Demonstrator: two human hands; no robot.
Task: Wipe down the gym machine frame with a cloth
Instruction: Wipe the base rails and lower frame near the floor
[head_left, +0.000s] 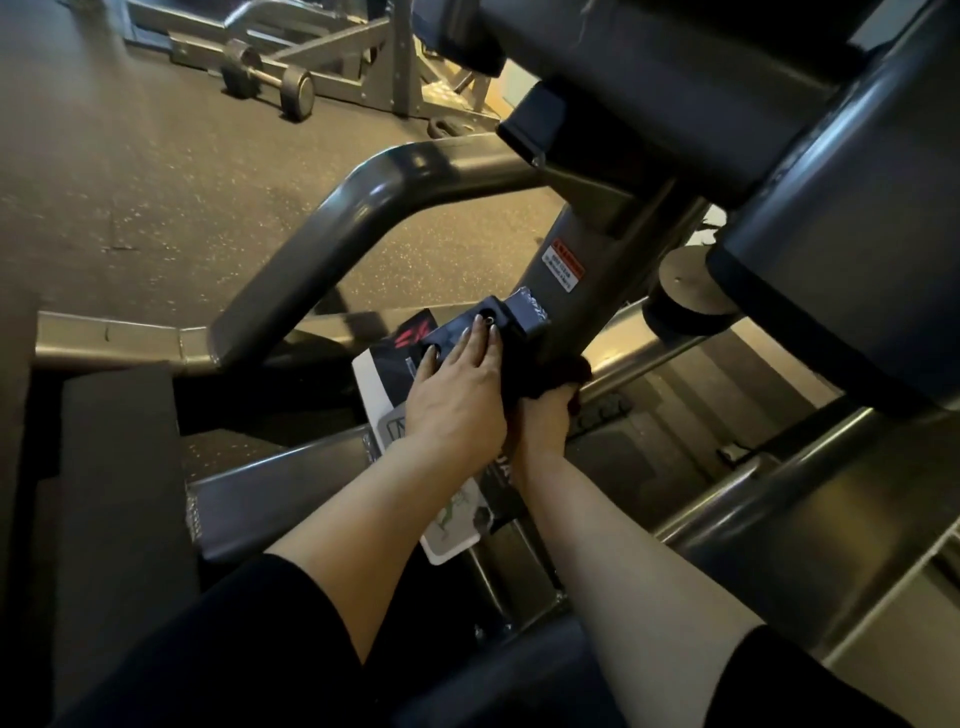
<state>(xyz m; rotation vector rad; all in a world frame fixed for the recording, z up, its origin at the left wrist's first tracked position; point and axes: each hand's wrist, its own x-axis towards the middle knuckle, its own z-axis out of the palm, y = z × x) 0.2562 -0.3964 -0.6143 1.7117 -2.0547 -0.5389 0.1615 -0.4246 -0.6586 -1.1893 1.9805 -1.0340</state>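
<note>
A dark grey gym machine frame fills the view, with a bent tube at the left and an upright post carrying a red and white warning label. My left hand lies flat with straight fingers on a black bracket at the foot of the post. My right hand is just right of it, low against the post, and grips a dark cloth bunched against the post. Most of its fingers are hidden behind the cloth and my left hand.
Black padded parts of the machine hang over the upper right. A printed exercise placard sits under my forearms. A dumbbell lies on the speckled rubber floor at the far left, beside another machine's base.
</note>
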